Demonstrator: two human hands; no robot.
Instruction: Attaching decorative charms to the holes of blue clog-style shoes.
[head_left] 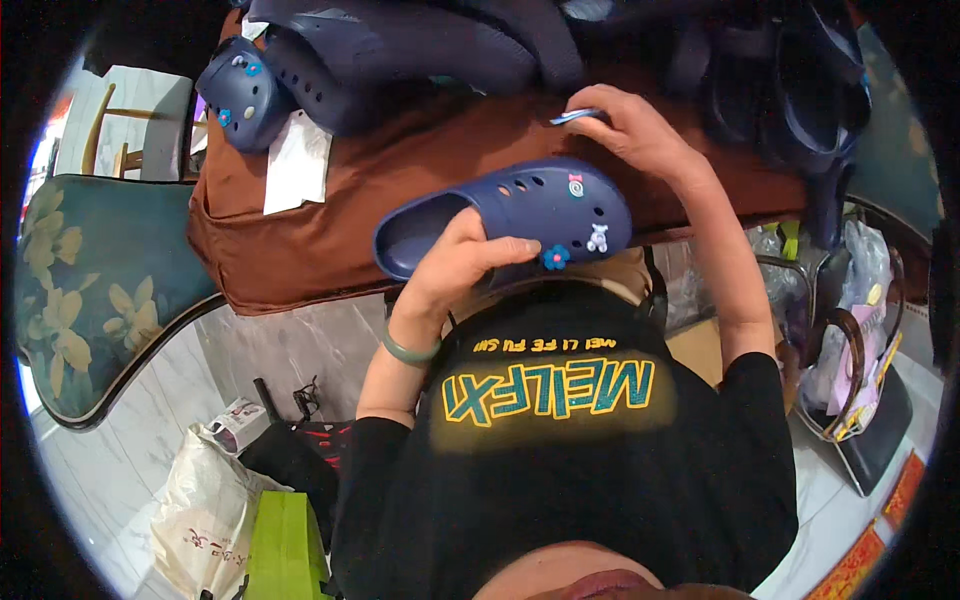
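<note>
A navy blue clog (470,215) lies on its side at the front of the brown-covered table (370,170), its opening to the left. My left hand (450,260) grips it, with the fingers inside the opening and the thumb on the outer upper. On the clog sit a blue flower charm (556,257), a pale bear-shaped charm (598,238) and a pink and white swirl charm (576,186). Several holes show bare. Just beyond the toe, my right hand (630,130) pinches a small, thin blue and white piece (577,117) whose kind I cannot make out.
Another navy clog with charms (243,95) rests at the far left beside a white paper tag (298,165). More dark footwear (790,90) lies along the back and right. A floral chair (90,300) stands left, bags (285,545) lower left, a basket (850,370) right.
</note>
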